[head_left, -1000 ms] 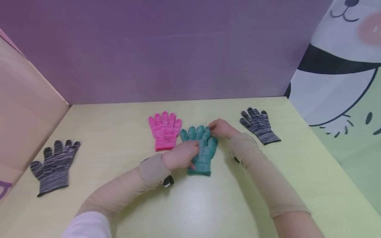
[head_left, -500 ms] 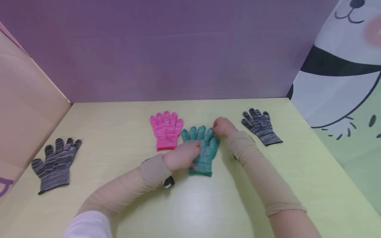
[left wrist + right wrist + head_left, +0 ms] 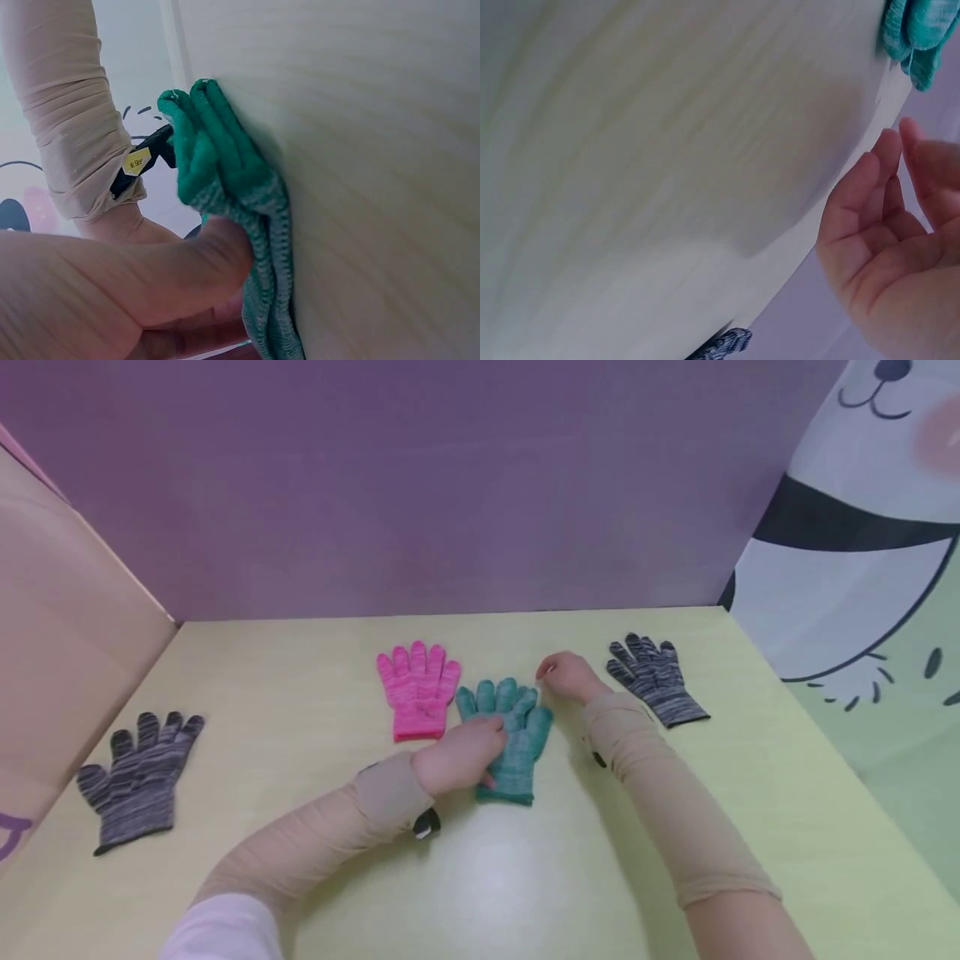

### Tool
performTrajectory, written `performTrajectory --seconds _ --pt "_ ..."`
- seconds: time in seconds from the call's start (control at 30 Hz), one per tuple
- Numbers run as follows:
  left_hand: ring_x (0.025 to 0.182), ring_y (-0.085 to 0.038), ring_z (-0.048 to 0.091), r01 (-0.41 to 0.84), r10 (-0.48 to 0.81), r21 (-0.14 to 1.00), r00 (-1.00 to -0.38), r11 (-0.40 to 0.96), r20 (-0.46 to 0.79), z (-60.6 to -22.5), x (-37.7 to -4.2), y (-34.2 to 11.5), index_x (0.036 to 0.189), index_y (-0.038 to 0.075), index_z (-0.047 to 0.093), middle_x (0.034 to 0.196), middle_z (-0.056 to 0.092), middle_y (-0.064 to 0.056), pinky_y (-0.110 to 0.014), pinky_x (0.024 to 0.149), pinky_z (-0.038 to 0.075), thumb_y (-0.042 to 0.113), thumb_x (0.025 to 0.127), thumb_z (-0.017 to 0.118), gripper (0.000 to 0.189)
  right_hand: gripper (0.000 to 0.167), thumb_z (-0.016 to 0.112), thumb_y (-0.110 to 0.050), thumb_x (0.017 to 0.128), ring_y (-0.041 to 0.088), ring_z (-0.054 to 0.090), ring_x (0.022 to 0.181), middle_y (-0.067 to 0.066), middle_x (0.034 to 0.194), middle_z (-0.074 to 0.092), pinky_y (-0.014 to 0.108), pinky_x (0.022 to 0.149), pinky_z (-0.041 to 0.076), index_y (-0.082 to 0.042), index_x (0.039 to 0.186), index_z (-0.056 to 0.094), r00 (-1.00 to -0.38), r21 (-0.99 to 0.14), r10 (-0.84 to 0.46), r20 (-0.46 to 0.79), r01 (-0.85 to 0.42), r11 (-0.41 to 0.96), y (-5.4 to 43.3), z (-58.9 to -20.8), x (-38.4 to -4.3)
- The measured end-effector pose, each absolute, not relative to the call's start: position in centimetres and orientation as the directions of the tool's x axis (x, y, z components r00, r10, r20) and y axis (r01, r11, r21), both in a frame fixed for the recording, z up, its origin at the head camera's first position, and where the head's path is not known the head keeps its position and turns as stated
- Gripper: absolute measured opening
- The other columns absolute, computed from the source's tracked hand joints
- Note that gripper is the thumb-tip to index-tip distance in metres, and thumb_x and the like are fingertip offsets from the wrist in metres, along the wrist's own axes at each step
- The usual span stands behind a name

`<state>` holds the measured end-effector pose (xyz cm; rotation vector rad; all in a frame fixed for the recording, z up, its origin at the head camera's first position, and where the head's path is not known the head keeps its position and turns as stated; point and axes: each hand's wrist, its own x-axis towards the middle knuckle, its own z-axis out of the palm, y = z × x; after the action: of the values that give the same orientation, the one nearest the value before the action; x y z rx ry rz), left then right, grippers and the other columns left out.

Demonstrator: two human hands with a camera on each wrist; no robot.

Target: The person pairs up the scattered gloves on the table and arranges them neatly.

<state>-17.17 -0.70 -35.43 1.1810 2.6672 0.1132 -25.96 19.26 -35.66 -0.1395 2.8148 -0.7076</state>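
Observation:
A pair of teal knit gloves (image 3: 517, 760), stacked one on the other, lies at the middle of the table with fingers pointing away. My left hand (image 3: 462, 752) rests across them from the left, its thumb near the cuff. In the left wrist view the thumb (image 3: 214, 255) presses against the doubled teal fabric (image 3: 274, 225). Just beyond the gloves' fingertips is my right hand (image 3: 567, 677), fingers loosely bent. The right wrist view shows a gap between that hand (image 3: 892, 247) and the teal glove fingers (image 3: 926, 30), with nothing held.
A pink glove (image 3: 418, 693) lies close to the left of the teal pair. One grey-black glove (image 3: 142, 785) is at the far left, another (image 3: 658, 681) right of my right hand. A purple panel (image 3: 450, 493) stands behind the table (image 3: 480, 885).
My right hand has let go of a teal glove fingertip and drawn slightly away, its fingers loosening. The left hand stays on the gloves.

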Motion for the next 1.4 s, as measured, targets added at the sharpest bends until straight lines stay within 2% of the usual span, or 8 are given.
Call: performTrajectory --seconds 0.2,0.3,0.43,0.7,0.93,1.1,1.27,1.4 --pt "0.110 -0.024 0.054 0.706 0.727 0.177 -0.658 0.686 -0.193 -35.6 -16.8 -0.8 0.116 0.004 0.062 0.119 0.057 -0.011 -0.034 0.097 0.047 0.030 0.078 0.077 0.049 0.039 0.051 -0.032 0.095 0.010 0.050 0.060 0.001 0.065 0.059 0.022 0.061 0.041 0.002 0.086 0.066 -0.921 -0.589 -0.174 -0.348 0.070 0.805 19.2 -35.7 -25.4" --pt "0.111 -0.024 0.054 0.706 0.727 0.174 -0.661 0.686 -0.186 -35.5 -16.9 -0.8 0.116 0.003 0.062 0.118 0.057 -0.010 -0.033 0.097 0.047 0.029 0.078 0.077 0.049 0.034 0.057 -0.030 0.091 0.008 0.045 0.053 -0.005 0.057 0.053 0.021 0.054 0.038 -0.001 0.077 0.065 -0.902 -0.612 -0.209 -0.378 0.074 0.788 19.2 -35.5 -25.4" --pt "0.116 -0.025 0.053 0.712 0.729 0.158 -0.659 0.684 -0.184 -35.2 -17.2 -0.7 0.118 0.003 0.061 0.122 0.056 -0.011 -0.034 0.100 0.046 0.030 0.078 0.077 0.051 0.025 0.060 -0.022 0.091 0.008 0.043 0.052 -0.006 0.054 0.049 0.021 0.053 0.038 0.001 0.086 0.069 -0.909 -0.609 -0.259 -0.325 -0.008 0.793 19.2 -35.5 -25.8" --pt "0.124 -0.028 0.049 0.707 0.726 0.170 -0.658 0.687 -0.200 -34.9 -17.4 -0.8 0.123 0.004 0.059 0.129 0.054 -0.013 -0.036 0.105 0.042 0.029 0.079 0.076 0.053 0.023 0.063 -0.019 0.090 0.009 0.044 0.058 -0.006 0.061 0.055 0.023 0.060 0.039 0.002 0.088 0.072 -0.925 -0.529 -0.297 -0.236 -0.134 0.838 18.4 -35.5 -26.3" --pt "0.124 -0.029 0.050 0.715 0.735 0.173 -0.650 0.678 -0.194 -34.7 -16.8 -1.1 0.122 0.002 0.057 0.126 0.054 -0.015 -0.037 0.103 0.043 0.028 0.080 0.075 0.053 0.022 0.065 -0.020 0.087 0.021 0.060 0.082 0.009 0.085 0.069 0.035 0.083 0.049 0.001 0.090 0.070 -0.946 -0.438 -0.218 -0.239 -0.095 0.894 17.2 -35.6 -26.0" --pt "0.124 -0.029 0.049 0.723 0.743 0.172 -0.645 0.669 -0.180 -34.9 -16.6 -1.1 0.125 0.002 0.054 0.125 0.054 -0.015 -0.037 0.104 0.043 0.027 0.081 0.075 0.054 0.021 0.064 -0.019 0.087 0.027 0.060 0.090 0.013 0.092 0.068 0.040 0.087 0.049 0.001 0.091 0.068 -0.944 -0.408 -0.179 -0.277 -0.053 0.911 16.9 -35.4 -25.9" --pt "0.110 -0.024 0.055 0.725 0.752 0.199 -0.639 0.660 -0.165 -34.9 -16.6 -1.2 0.114 0.004 0.061 0.111 0.057 -0.011 -0.033 0.093 0.050 0.025 0.080 0.075 0.042 0.019 0.066 -0.019 0.085 0.028 0.060 0.088 0.013 0.090 0.067 0.040 0.084 0.049 0.000 0.088 0.066 -0.953 -0.379 -0.169 -0.251 -0.064 0.923 17.1 -35.3 -25.8" --pt "0.092 -0.019 0.054 0.736 0.762 0.200 -0.631 0.647 -0.143 -35.1 -16.9 -1.2 0.101 0.006 0.066 0.098 0.055 -0.007 -0.029 0.080 0.051 0.025 0.079 0.076 0.031 0.011 0.066 -0.015 0.084 0.026 0.058 0.083 0.011 0.087 0.066 0.040 0.078 0.048 -0.004 0.085 0.064 -0.954 -0.340 -0.237 -0.186 -0.164 0.926 16.8 -35.3 -25.8"
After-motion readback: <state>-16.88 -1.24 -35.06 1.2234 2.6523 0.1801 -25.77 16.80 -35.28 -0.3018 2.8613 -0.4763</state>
